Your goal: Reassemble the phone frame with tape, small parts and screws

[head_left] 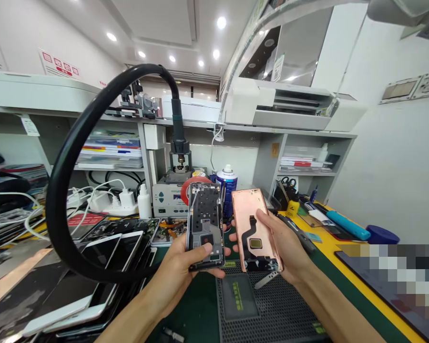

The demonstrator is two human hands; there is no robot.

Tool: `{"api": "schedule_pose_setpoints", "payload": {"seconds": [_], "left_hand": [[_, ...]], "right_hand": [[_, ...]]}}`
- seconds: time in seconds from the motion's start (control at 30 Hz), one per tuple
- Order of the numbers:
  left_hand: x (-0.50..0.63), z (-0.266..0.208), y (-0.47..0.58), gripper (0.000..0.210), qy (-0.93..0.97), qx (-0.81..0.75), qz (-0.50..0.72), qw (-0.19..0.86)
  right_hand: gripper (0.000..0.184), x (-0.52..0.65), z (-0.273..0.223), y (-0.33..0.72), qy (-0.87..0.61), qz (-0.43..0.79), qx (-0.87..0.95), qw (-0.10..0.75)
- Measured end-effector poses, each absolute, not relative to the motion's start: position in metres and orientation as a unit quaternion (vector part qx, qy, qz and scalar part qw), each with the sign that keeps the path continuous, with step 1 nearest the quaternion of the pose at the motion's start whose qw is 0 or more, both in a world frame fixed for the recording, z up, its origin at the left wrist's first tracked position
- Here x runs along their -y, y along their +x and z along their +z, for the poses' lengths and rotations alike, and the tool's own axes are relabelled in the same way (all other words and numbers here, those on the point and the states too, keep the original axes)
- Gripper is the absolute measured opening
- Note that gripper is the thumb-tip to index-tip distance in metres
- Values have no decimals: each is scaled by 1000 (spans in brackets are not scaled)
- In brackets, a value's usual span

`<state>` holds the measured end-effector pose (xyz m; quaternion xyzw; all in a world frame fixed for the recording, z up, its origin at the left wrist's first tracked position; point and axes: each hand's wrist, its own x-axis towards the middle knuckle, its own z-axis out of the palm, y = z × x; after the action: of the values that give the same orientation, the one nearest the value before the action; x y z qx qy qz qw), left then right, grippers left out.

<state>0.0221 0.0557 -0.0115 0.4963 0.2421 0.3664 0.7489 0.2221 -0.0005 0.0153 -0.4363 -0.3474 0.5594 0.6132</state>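
My left hand (191, 259) is closed around a phone frame (204, 214), dark with its inner parts exposed, held upright above the bench. In my right hand (279, 233) is a phone screen (248, 205) with its copper-coloured back facing me. A black ribbon cable runs down that back beside a small square part, and the lower edge is black with whitish marks. The two pieces are side by side, a narrow gap between them. Beneath them lies a dark perforated work mat (275, 305), with a slim metal tool (266, 280) on it below the screen.
A thick black hose (53, 190) arcs over the left side from a bench unit (169, 197). Stacked phone and tablet panels (75, 281) crowd the left. A blue spray can (228, 190) stands behind my hands. At right lie a blue cylindrical tool (348, 225) and a dark panel (375, 286).
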Motion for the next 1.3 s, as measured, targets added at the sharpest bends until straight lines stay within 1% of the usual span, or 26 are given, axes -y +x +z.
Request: {"api": "schedule_pose_setpoints", "payload": {"seconds": [0.1, 0.27, 0.37, 0.6, 0.77, 0.97, 1.2, 1.3], "left_hand": [[-56, -13, 22, 33, 500, -243, 366, 746], [-54, -12, 21, 33, 501, -254, 356, 747], [-50, -9, 22, 31, 498, -263, 361, 743], [-40, -3, 25, 23, 489, -276, 388, 730], [-41, -3, 25, 28, 477, -294, 380, 736], [-38, -5, 26, 36, 464, -306, 397, 731], [-36, -4, 25, 33, 460, -328, 392, 726], [-37, -3, 25, 25, 466, -331, 407, 713]], "right_hand": [[47, 3, 15, 221, -421, 566, 356, 613], [77, 4, 19, 228, -324, 679, 360, 552], [83, 4, 21, 232, -268, 713, 372, 531], [75, 2, 18, 235, -193, 736, 365, 537], [77, 1, 17, 238, -180, 737, 385, 525], [75, 0, 16, 239, -184, 726, 398, 529], [70, 1, 15, 238, -215, 699, 410, 545], [68, 2, 15, 238, -230, 685, 411, 556]]}}
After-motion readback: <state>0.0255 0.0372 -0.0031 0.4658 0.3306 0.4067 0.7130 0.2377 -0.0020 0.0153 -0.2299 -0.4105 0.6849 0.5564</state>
